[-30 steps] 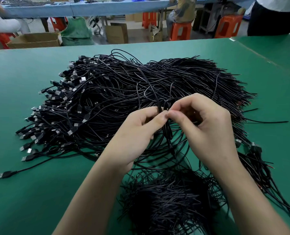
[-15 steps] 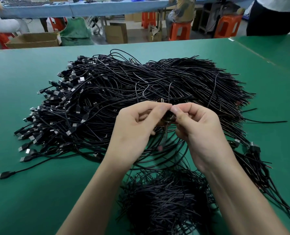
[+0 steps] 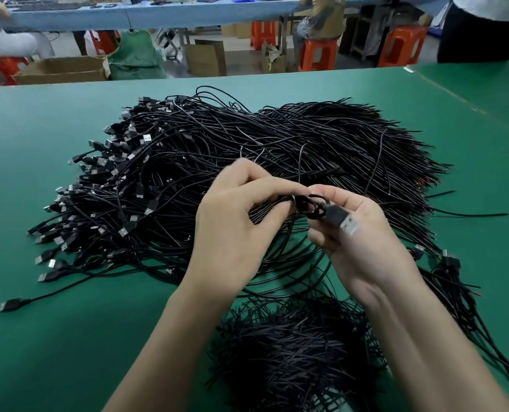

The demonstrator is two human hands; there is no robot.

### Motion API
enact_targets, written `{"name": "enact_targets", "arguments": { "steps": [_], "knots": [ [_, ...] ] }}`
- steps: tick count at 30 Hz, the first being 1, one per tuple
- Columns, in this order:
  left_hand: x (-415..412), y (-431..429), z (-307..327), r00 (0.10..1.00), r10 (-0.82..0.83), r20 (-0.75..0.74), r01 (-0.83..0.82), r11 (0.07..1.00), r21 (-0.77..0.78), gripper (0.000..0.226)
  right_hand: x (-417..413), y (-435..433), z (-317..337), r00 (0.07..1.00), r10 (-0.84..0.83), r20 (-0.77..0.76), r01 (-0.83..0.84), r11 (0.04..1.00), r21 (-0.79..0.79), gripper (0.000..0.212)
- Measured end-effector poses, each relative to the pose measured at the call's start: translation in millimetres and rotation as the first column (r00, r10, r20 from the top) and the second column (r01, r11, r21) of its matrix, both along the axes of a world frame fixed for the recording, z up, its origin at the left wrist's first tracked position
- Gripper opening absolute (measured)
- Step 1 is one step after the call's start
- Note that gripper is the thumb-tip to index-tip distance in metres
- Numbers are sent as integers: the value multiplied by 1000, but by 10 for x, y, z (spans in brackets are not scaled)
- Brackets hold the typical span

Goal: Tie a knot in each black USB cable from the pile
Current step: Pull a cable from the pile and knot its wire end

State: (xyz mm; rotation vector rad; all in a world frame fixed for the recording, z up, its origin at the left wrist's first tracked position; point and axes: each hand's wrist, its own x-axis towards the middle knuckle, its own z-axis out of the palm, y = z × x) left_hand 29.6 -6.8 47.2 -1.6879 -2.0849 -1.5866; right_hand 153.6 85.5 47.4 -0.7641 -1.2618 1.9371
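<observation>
Green matte tabletop [image 3: 69, 337] fills most of the view. Past its far edge there are orange plastic stools [image 3: 318, 53], brown cardboard boxes [image 3: 63, 69] on the floor and a long blue tabletop [image 3: 158, 13]. Sprawled across the green is a big pile of thin black USB cables [image 3: 247, 138], with silver-tipped plugs fanned out to the left and bare wire ends bristling off to the right. A tighter bundle of black cables [image 3: 292, 352] sits near the front edge, partly hidden by both forearms. One stray black cable [image 3: 9, 304] lies apart at the left.

Both hands hover over the pile and block its middle. The left hand [image 3: 232, 227] has its grip curled in, pinching one black USB cable [image 3: 309, 205] where it twists into a small loop. The right hand [image 3: 363, 245] pinches the same loop from the other side. That cable's chunky black plug [image 3: 336, 217], with its rectangular metal end, lies across the right fingers. Can't tell whether the loop is pulled tight.
</observation>
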Motion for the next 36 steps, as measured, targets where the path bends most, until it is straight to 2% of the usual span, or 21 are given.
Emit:
{"name": "enact_targets", "arguments": {
  "steps": [3,7,9,12,14,18,21,23,26,29,32,36],
  "knots": [
    [10,-14,-7,993,-82,80,83,996,-12,32,-1,0,-12,1000,-18,-6,18,999,-51,50],
    [6,-15,12,957,-135,257,147,989,-27,20,-15,-7,15,999,27,-28,-28,998,-58,22],
    [3,-9,13,943,-133,305,146,989,-22,11,-18,-3,12,1000,2,-21,-3,999,-33,24],
    [-4,15,-20,901,-116,418,133,991,-13,46,-18,-6,8,1000,0,-22,0,1000,-27,27],
    [-15,22,-35,911,-101,399,125,992,-34,57,-9,-13,13,1000,24,-20,-25,998,-49,28],
    [-14,28,-35,971,-96,221,112,992,-63,36,-1,9,-13,997,71,-41,-74,995,-72,26],
    [-29,8,-29,998,-52,35,53,998,-29,36,-2,20,-18,996,72,-57,-77,993,-91,24],
    [-54,-5,-47,999,-39,-15,39,999,-14,37,-3,22,-21,996,76,-46,-80,993,-90,19],
    [-59,-24,-56,991,-101,92,107,992,-63,36,4,37,-31,998,57,17,-57,998,-36,43],
    [-66,-50,-24,965,-189,183,211,972,-108,37,17,42,-12,998,43,37,-43,999,-16,29],
    [-78,-51,-9,946,-194,261,228,968,-108,34,25,52,-18,999,35,39,-34,999,-17,21],
    [-94,-43,-3,941,-192,277,233,965,-123,15,15,25,-21,997,36,75,-39,998,41,17]
  ]
}}
